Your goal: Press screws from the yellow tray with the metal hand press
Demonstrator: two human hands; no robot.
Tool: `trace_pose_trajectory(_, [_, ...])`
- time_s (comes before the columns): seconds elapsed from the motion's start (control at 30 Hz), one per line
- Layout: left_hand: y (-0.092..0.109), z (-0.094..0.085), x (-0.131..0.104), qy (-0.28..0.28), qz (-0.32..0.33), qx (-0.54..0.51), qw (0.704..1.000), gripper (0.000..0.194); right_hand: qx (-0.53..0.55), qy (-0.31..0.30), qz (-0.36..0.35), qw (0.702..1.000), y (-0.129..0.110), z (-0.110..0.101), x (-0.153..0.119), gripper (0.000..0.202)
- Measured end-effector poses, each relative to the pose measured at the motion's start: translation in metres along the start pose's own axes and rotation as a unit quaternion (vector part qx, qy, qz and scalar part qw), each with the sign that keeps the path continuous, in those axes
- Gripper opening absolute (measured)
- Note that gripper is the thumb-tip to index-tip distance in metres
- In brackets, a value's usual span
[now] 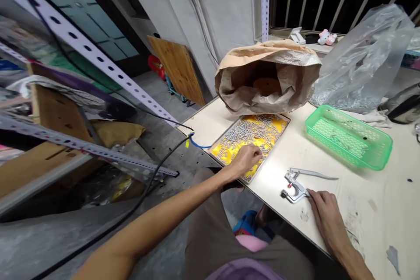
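My left hand (247,159) is over a shallow tray (282,126), its fingers curled together among many small silvery metal pieces (251,129) on a yellow bottom. What its fingertips hold, if anything, is hidden. On the tabletop to the right lies a pair of metal snap pliers (295,190), jaw toward the left and upper handle spread away. My right hand (328,214) rests on the table with its fingers closed around the end of the lower handle, which is partly covered.
An open brown paper sack (269,105) stands behind the tray. A green plastic basket (377,159) sits right of it, with a clear plastic bag (351,70) behind. A black cable (144,192) hangs at the table's left edge, near a perforated metal frame (108,72).
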State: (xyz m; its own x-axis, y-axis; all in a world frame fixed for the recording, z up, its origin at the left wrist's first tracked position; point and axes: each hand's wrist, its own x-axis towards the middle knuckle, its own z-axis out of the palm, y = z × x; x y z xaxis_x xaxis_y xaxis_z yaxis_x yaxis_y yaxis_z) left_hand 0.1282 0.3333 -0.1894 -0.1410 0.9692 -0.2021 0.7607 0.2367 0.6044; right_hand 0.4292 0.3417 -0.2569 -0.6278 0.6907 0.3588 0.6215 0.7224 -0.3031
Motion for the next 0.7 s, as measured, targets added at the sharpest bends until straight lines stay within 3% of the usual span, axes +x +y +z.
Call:
trace_pose_trajectory(0.1, [0.023, 0.021, -0.018, -0.118, -0.103, -0.236, 0.959, 0.006, -0.016, -0.039, 0.008, 0.999, -0.005, -0.008, 0.001, 0.028])
trace_pose_trajectory(0.2, [0.043, 0.047, -0.03, -0.161, -0.165, -0.323, 0.918, 0.001, -0.023, -0.07, 0.006, 0.997, -0.01, -0.016, 0.003, 0.03])
trace_pose_trajectory(0.3, [0.053, 0.066, -0.033, -0.15, -0.188, -0.328, 0.914, 0.006, -0.024, -0.082, 0.008, 0.996, -0.013, -0.02, 0.004, 0.032])
trace_pose_trajectory(0.43, [0.055, 0.076, -0.031, -0.152, -0.203, -0.282, 0.925, 0.006, -0.03, -0.084, 0.008, 0.996, -0.013, -0.019, 0.003, 0.031])
trace_pose_trajectory(0.7, [0.063, 0.068, -0.03, -0.163, -0.208, -0.182, 0.947, 0.009, -0.041, -0.074, 0.008, 0.996, -0.013, -0.013, -0.001, 0.031])
